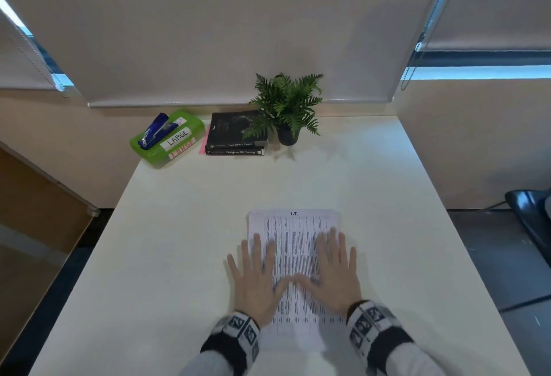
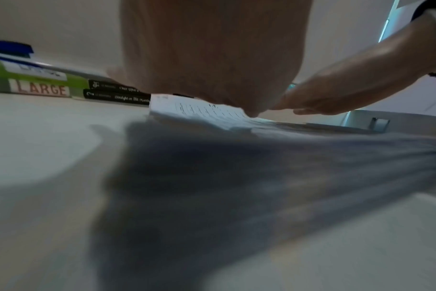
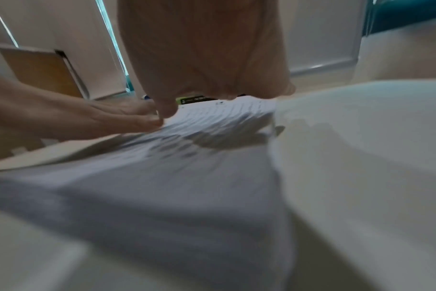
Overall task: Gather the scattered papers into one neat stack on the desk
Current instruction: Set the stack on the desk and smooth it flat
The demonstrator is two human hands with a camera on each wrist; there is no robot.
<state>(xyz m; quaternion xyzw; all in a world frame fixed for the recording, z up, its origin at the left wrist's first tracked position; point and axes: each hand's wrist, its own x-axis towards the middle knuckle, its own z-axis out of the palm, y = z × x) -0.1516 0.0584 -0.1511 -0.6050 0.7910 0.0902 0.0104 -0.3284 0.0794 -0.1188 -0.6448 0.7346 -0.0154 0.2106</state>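
A stack of printed papers [image 1: 295, 244] lies on the white desk [image 1: 185, 226], near its front middle, with its edges roughly lined up. My left hand [image 1: 256, 274] lies flat across the stack's left edge, fingers straight and spread. Flat on the right half is my right hand [image 1: 335, 268], also with fingers spread. The two thumbs nearly meet over the middle of the top sheet. In the left wrist view the papers [image 2: 207, 112] show under my left hand [image 2: 212, 65]. The right wrist view shows the papers [image 3: 227, 122] below my right hand [image 3: 204, 59].
At the back of the desk stand a green box [image 1: 168, 140] with a blue stapler [image 1: 156, 129] on it, two stacked black books [image 1: 237, 134] and a potted fern [image 1: 286, 107]. A dark chair [image 1: 533, 220] is off the right edge.
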